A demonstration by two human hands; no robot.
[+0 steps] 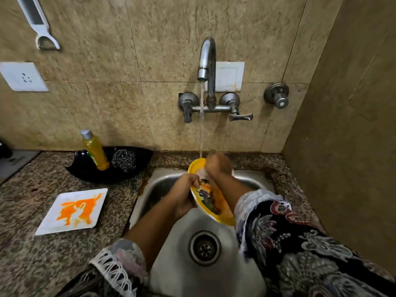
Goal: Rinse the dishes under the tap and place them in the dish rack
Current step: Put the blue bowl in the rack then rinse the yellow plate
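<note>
A yellow-rimmed round plate [211, 202] with a dark printed picture is held tilted over the steel sink [162, 185]. My left hand [184, 195] grips its left rim. My right hand [217, 166] is pressed on the plate's upper face, blurred, right under the water stream [201, 125] falling from the wall tap [207, 61]. A white square plate [74, 211] smeared with orange lies flat on the counter left of the sink. No dish rack is in view.
A black dish [128, 155] at the back of the counter holds a yellow soap bottle [95, 150] and a steel scrubber [123, 160]. The drain [204, 248] sits mid-sink. A side wall [347, 125] closes the right. A peeler [40, 24] hangs upper left.
</note>
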